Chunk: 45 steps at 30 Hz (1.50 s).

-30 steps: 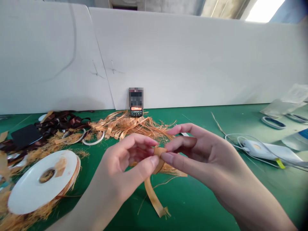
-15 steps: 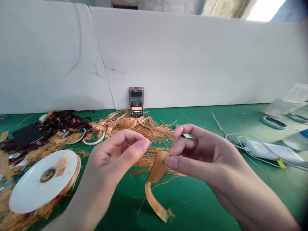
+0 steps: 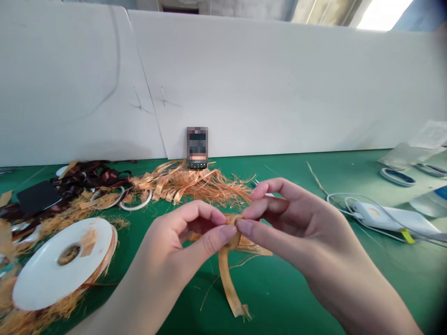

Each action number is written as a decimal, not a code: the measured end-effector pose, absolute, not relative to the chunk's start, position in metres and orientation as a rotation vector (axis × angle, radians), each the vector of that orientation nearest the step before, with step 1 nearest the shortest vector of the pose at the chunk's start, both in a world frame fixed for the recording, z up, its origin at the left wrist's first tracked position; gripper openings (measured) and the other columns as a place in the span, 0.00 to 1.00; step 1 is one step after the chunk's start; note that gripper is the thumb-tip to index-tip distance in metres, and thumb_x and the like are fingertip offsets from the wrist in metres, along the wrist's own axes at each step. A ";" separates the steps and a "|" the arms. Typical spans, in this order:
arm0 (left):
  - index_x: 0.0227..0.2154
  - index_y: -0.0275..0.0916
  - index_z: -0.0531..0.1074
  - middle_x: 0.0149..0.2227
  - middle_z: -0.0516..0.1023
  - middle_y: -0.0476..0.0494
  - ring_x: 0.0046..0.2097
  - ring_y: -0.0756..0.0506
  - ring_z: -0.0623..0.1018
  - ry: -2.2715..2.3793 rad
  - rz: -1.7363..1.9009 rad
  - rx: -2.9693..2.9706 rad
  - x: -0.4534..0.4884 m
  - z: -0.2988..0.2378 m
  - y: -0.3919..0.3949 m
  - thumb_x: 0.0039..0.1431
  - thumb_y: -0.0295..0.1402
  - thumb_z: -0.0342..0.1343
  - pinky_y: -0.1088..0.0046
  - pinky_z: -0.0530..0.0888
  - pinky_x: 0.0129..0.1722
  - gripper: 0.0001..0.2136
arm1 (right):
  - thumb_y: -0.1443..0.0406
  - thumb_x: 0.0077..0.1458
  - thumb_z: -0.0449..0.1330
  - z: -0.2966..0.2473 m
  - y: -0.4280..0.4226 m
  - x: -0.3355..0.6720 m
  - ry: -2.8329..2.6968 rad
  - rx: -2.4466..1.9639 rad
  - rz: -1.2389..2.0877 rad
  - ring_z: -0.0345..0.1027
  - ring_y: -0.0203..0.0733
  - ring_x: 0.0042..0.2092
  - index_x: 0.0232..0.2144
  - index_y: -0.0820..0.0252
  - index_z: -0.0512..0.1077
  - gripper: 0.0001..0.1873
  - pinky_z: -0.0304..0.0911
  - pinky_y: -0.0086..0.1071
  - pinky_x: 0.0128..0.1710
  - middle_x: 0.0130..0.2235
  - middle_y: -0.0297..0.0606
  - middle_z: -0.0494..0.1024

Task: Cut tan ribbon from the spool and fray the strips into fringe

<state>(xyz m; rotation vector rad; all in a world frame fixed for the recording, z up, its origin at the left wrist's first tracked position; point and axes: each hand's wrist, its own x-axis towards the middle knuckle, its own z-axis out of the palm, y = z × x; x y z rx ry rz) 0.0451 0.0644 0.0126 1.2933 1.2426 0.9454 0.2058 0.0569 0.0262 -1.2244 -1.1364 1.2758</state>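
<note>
A golden-tan ribbon (image 3: 228,284) hangs from my fingertips, its frayed lower end dangling above the green tabletop. My left hand (image 3: 195,237) is closed, thumb and index finger pinching the ribbon's upper part. Right beside it, my right hand (image 3: 282,223) pinches the same folded part between thumb and fingers, and the fingertips of both hands almost meet. The fold itself is largely hidden behind them. Behind my hands lies a bunch of copper-coloured ribbon strips with frayed threads (image 3: 206,184). More tan strands show on the table just beneath my fingers.
At left rests a white ribbon spool (image 3: 38,274) amid loose fibres, with dark brown ribbon (image 3: 94,174) and a black flat object (image 3: 39,199) beyond. A phone (image 3: 198,146) leans on the white partition (image 3: 279,83). At right are a white power strip (image 3: 391,218) with cables and tape rings (image 3: 398,177).
My left hand has moved right and now pinches the ribbon alongside my right hand. The ribbon's upper part has folded smaller, and its tail hangs straighter.
</note>
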 end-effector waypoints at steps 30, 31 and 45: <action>0.20 0.39 0.76 0.23 0.78 0.51 0.29 0.50 0.76 1.184 0.854 1.097 0.051 0.011 0.064 0.45 0.30 0.65 0.78 0.72 0.30 0.04 | 0.67 0.47 0.66 0.028 0.057 0.207 -1.259 -1.213 1.106 0.75 0.37 0.32 0.29 0.55 0.65 0.11 0.70 0.26 0.29 0.29 0.32 0.79; 0.20 0.39 0.76 0.23 0.78 0.52 0.29 0.50 0.76 1.186 0.865 1.090 0.051 0.011 0.065 0.45 0.30 0.65 0.79 0.72 0.30 0.04 | 0.66 0.47 0.66 0.028 0.057 0.207 -1.263 -1.218 1.111 0.75 0.37 0.32 0.31 0.55 0.65 0.12 0.69 0.26 0.28 0.29 0.32 0.79; 0.30 0.41 0.76 0.23 0.75 0.56 0.27 0.54 0.73 1.171 0.948 1.078 0.051 0.014 0.064 0.39 0.24 0.68 0.83 0.72 0.28 0.13 | 0.71 0.42 0.66 0.025 0.059 0.204 -1.271 -1.266 1.010 0.75 0.37 0.30 0.28 0.56 0.66 0.12 0.69 0.28 0.27 0.25 0.30 0.78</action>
